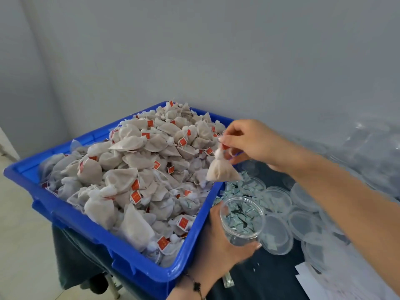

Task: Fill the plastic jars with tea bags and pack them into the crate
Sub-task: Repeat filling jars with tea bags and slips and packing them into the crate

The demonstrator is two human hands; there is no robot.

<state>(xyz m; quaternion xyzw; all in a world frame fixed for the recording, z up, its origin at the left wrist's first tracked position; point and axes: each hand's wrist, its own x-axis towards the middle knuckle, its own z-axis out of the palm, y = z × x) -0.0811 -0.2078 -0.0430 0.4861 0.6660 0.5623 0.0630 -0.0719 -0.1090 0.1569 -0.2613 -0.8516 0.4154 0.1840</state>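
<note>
Here we are pinching a tea bag (221, 171) by its gathered top with our right hand (249, 140), dangling it above the clear plastic jar (242, 219) that our left hand (225, 241) is gripping beside the blue crate (138, 265). It looks light, soft, easily held there.

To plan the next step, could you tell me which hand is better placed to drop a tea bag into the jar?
Right. The right hand already pinches a tea bag hanging above the jar, while the left hand grips it.
</note>
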